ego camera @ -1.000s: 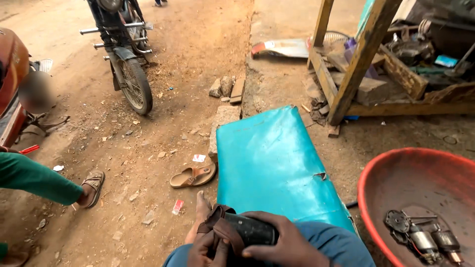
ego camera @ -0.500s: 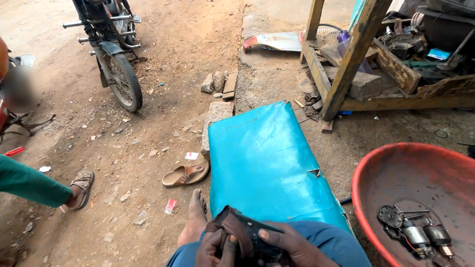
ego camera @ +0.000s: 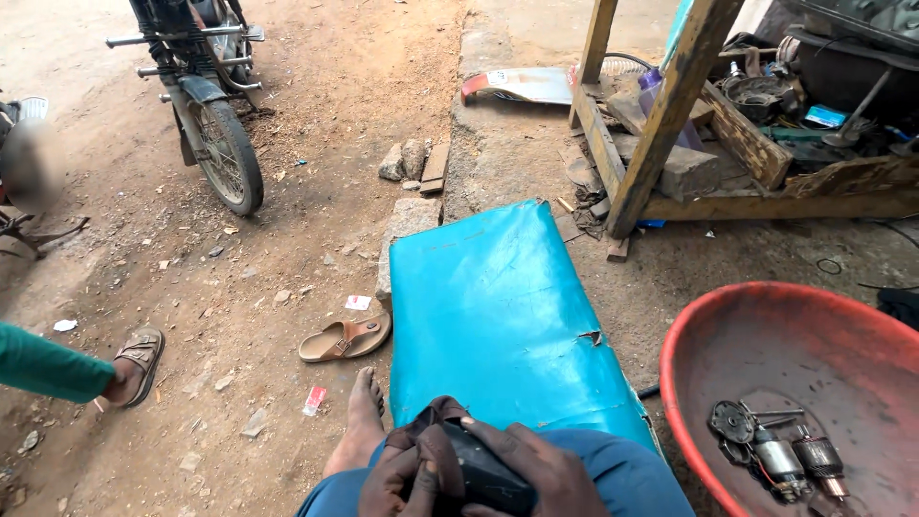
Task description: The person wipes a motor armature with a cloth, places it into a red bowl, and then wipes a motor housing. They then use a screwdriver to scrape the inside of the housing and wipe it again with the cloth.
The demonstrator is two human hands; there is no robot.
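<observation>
- Both hands, left hand (ego camera: 397,483) and right hand (ego camera: 536,469), wrap their fingers around a black part (ego camera: 479,474) in a brown cloth (ego camera: 431,431).
- It looks rigid and hefty; the cloth likely improves the grip at its sides.

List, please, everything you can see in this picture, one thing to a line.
motorbike: one, dark, top left on the dirt
sandal: one, brown, lying loose left of the bench
bench seat: one, turquoise, centre, torn at its right edge
basin: one, red, lower right
motor parts: a few, grey and dark, in the basin
wooden frame: one, brown, top right, with clutter behind it
stones: a few, grey, by the concrete edge
another person's foot: one, in a brown sandal, far left
dark object: one, black, held on the lap
own bare foot: one, beside the bench
left hand: on the dark object
right hand: on the dark object
</observation>
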